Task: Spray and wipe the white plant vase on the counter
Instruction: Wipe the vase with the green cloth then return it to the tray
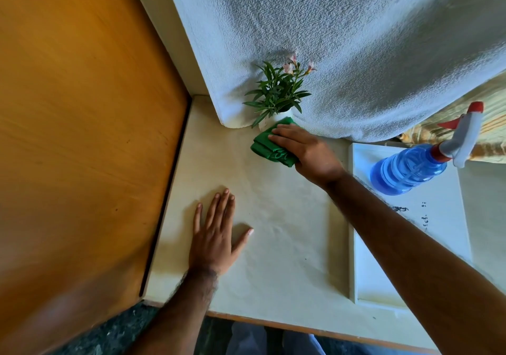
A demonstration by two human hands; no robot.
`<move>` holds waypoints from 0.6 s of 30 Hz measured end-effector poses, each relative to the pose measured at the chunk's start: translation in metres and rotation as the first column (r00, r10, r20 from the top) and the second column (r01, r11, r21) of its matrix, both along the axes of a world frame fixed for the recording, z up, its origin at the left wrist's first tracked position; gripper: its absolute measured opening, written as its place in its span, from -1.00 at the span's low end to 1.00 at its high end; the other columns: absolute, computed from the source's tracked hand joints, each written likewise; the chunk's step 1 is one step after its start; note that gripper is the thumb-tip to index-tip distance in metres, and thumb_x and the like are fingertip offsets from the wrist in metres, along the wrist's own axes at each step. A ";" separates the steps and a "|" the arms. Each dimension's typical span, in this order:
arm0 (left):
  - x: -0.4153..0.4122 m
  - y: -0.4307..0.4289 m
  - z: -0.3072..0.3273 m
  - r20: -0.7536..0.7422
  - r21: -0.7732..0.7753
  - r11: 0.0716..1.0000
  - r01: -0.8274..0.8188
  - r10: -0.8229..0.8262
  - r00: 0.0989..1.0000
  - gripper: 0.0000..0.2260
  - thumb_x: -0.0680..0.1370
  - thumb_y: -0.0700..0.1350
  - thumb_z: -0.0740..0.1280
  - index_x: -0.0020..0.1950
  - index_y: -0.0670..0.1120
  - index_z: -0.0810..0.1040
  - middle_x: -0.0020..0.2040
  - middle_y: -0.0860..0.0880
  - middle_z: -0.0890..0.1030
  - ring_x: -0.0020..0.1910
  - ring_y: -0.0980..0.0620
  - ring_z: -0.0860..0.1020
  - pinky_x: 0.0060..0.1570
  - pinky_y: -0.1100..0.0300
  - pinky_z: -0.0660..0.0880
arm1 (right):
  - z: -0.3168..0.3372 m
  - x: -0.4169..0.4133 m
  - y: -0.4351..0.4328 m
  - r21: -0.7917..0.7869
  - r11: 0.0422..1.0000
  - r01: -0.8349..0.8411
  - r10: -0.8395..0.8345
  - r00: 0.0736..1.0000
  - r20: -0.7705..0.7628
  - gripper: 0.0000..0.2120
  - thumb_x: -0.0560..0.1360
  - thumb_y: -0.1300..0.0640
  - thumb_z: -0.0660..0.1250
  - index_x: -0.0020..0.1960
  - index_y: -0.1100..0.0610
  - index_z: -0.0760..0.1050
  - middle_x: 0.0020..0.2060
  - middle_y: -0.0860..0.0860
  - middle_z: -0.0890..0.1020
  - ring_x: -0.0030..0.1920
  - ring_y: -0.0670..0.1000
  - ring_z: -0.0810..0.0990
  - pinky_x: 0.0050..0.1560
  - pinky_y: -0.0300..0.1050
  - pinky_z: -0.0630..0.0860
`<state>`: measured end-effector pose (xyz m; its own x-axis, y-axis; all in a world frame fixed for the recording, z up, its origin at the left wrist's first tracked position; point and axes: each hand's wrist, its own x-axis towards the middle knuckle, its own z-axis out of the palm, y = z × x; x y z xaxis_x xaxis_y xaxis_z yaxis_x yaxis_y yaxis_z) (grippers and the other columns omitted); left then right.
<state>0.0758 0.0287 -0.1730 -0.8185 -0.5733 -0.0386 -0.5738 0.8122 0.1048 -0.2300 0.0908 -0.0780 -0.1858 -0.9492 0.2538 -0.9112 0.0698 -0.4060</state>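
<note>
One small white vase (283, 116), holding green leaves and pink blooms, stands at twelve o'clock on the pale matte desk (287, 231), against a stippled wall. The right hand (304, 149), fingers together, presses a folded green cloth (269, 145) against it. The left hand (216, 234) lies flat, fingers spread, on open desk. A blue spray bottle (410, 168) stands at two o'clock.

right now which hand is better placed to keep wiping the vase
Right. The right hand already presses the green cloth against the white vase. The left hand lies flat and empty on the counter, farther from the vase.
</note>
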 end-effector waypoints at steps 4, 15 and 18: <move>0.001 0.000 -0.001 0.008 0.007 1.000 -0.004 0.004 1.000 -0.17 0.62 0.44 0.01 0.72 -0.08 0.06 0.74 -0.09 0.11 0.71 -0.10 0.11 0.62 -0.29 0.16 | 0.005 -0.007 -0.005 -0.051 0.997 -0.050 0.047 0.997 -0.054 -0.62 0.58 0.31 0.17 0.32 0.25 0.59 0.30 0.18 0.61 0.35 0.18 0.55 0.46 0.09 0.40; 0.002 0.000 -0.003 -0.004 0.001 1.000 0.003 -0.003 1.000 -0.18 0.63 0.43 0.03 0.72 -0.09 0.08 0.73 -0.09 0.14 0.70 -0.11 0.13 0.62 -0.29 0.16 | -0.022 0.011 0.009 0.078 0.989 0.126 -0.138 0.975 0.176 -0.40 0.36 0.43 0.22 0.35 0.14 0.59 0.33 0.12 0.60 0.36 0.15 0.55 0.37 0.04 0.48; 0.001 0.000 -0.003 -0.015 0.006 1.000 0.003 -0.003 1.000 -0.18 0.63 0.42 0.03 0.72 -0.09 0.10 0.73 -0.09 0.14 0.70 -0.11 0.14 0.62 -0.29 0.16 | -0.024 0.009 0.014 0.096 0.986 0.138 -0.151 0.977 0.147 -0.42 0.36 0.40 0.22 0.34 0.15 0.60 0.31 0.11 0.61 0.34 0.16 0.57 0.26 0.11 0.57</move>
